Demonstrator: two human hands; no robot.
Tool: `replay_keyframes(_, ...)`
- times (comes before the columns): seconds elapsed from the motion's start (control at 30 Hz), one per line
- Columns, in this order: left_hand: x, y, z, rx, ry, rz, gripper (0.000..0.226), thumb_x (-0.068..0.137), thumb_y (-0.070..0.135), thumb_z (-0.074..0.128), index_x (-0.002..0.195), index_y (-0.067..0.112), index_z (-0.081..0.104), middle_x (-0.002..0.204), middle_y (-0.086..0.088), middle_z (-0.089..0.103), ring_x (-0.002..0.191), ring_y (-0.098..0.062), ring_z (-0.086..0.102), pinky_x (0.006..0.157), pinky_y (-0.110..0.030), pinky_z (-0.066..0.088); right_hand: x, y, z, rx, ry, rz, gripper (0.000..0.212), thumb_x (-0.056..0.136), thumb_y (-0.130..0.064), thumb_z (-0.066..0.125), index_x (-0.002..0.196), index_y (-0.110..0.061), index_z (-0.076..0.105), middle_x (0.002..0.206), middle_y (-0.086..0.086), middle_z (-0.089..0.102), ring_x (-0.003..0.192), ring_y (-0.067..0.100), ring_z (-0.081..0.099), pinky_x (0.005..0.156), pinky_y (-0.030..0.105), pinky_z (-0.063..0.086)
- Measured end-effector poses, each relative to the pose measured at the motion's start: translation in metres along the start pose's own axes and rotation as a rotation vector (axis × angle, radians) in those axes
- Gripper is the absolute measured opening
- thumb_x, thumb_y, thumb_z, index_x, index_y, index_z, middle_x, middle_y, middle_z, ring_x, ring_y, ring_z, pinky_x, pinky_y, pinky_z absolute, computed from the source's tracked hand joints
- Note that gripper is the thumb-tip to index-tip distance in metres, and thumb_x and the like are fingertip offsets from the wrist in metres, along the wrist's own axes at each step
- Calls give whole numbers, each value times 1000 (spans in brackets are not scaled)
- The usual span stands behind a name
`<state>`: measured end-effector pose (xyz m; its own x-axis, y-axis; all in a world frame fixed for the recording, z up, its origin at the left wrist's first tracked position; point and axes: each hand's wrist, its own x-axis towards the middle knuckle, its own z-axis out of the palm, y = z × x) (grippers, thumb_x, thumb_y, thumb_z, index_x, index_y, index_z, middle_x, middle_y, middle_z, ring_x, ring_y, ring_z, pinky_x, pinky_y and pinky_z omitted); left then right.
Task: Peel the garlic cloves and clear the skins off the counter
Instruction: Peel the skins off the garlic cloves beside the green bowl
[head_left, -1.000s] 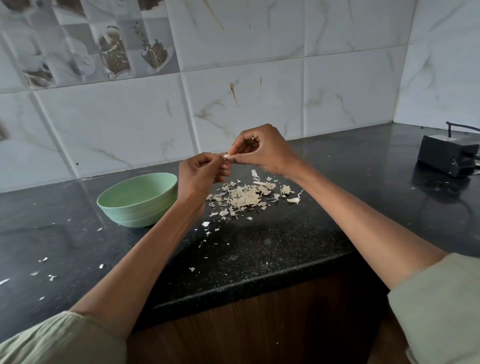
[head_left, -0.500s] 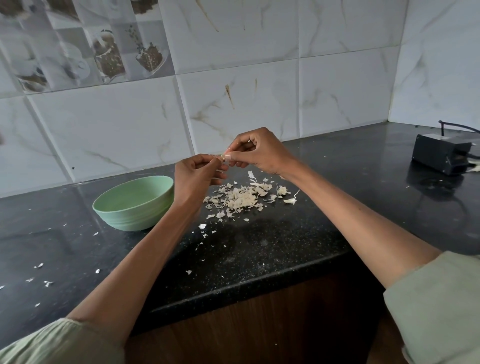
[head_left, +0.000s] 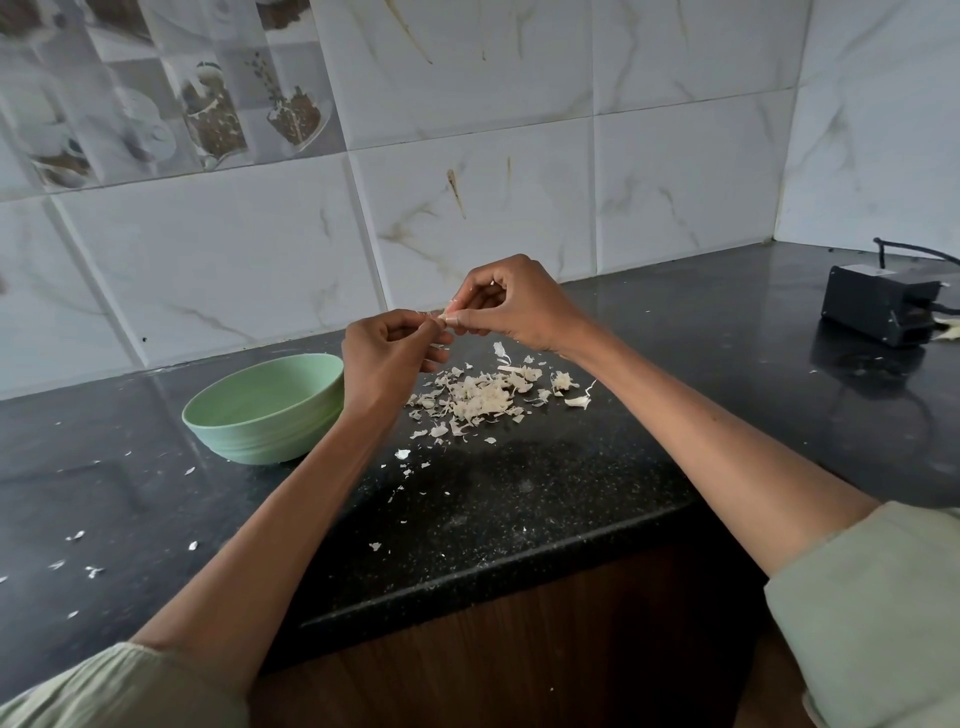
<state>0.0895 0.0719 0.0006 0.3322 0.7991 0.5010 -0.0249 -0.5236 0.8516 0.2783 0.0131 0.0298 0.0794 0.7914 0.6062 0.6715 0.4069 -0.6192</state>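
Note:
Both hands meet above the black counter. My left hand and my right hand pinch a small pale garlic clove between their fingertips; only a sliver of it shows. Below them lies a pile of papery garlic skins. A pale green bowl stands to the left of the pile, beside my left wrist; its inside looks bare from this angle.
Loose skin flakes are scattered toward the counter's front edge and far left. A black box with a cable sits at the back right. White marble tiles form the wall behind, with a corner at the right.
The hands stay together on the clove with only small finger movements. The view has shifted slightly.

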Motion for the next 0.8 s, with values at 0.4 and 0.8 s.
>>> replay_keyframes(0.4,-6,2,1,168,52,91,25,89,39,79,79,18,70,65,-4,71,64,-20,69,70,-54,63,-4,-6,4,-60,-60,-42,11,82,-10,85,92,-14,83,84,-2,80,83,20,77,83,45,63)
replay_keyframes(0.8,-11,7,0,128,23,137,21,86,34,75,80,14,69,68,-12,69,63,-21,60,63,-53,57,-4,-7,-4,178,-151,70,16,92,-8,79,106,1,79,88,13,79,79,17,75,75,26,61)
